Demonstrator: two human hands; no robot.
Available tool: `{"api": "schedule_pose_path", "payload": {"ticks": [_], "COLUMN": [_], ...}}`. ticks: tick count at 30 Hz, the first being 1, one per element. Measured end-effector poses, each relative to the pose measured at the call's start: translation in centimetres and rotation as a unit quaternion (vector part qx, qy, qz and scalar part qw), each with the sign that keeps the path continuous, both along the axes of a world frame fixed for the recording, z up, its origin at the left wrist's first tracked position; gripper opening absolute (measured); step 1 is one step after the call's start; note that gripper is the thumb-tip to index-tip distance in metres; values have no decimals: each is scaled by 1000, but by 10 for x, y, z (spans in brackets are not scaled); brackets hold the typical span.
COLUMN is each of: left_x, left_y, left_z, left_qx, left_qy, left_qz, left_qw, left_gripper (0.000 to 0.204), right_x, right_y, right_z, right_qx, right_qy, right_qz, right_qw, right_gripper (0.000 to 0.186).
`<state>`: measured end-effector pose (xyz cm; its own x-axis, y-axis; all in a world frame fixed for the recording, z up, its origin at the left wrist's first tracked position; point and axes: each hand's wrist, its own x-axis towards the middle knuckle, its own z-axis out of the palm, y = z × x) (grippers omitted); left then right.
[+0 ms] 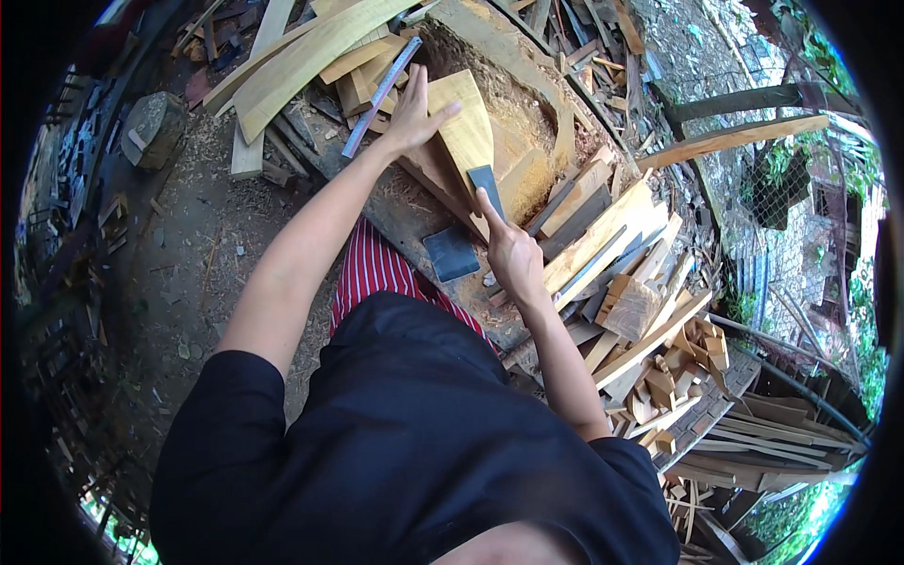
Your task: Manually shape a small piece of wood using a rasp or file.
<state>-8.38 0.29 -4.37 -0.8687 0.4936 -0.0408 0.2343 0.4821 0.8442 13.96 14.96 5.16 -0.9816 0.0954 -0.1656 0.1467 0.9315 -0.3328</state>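
A pale, shaped wooden board (461,118) lies slanted on the bench in front of me. My left hand (411,121) rests at its left edge, fingers stretched out and the thumb spread over the top face. In my right hand (516,259) is a dark grey rectangular piece that looks like sandpaper (485,188). The index finger presses it against the board's near end, while the other fingers are curled. A second dark sheet (451,254) lies flat on the bench, just left of the right hand.
Beside the left hand lies a blue-and-white ruler-like strip (381,97). Long curved boards (311,71) reach across the far left. Stacked offcuts (603,240) crowd the right side, with wood blocks (631,306) nearer. Sawdust (537,113) covers the hollow behind the board.
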Motion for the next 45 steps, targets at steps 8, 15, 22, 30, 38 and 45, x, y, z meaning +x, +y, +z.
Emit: {"api": "schedule_pose_path", "payload": {"ticks": [8, 15, 22, 30, 38, 45], "left_x": [3, 10, 9, 7, 31, 30], "left_y": [-10, -11, -7, -10, -9, -9], "left_z": [4, 20, 12, 14, -14, -10], "left_qx": [-110, -199, -168, -96, 72, 88], "left_qy": [67, 31, 26, -29, -26, -13], "left_qz": [-48, -41, -58, -68, 45, 33], "left_qw": [991, 979, 984, 993, 996, 996], "left_gripper": [154, 146, 146, 146, 156, 153], "right_x": [-59, -29, -83, -64, -67, -83], "right_y": [10, 15, 20, 19, 12, 11], "right_z": [-3, 0, -6, 8, 8, 12], "right_qx": [3, 14, -1, 3, -2, 14], "right_qy": [34, -10, 30, -47, -44, -24], "right_qz": [2, 9, 12, 7, 8, 23], "right_qw": [999, 1000, 999, 999, 999, 999], "right_gripper": [61, 64, 58, 54, 60, 59]}}
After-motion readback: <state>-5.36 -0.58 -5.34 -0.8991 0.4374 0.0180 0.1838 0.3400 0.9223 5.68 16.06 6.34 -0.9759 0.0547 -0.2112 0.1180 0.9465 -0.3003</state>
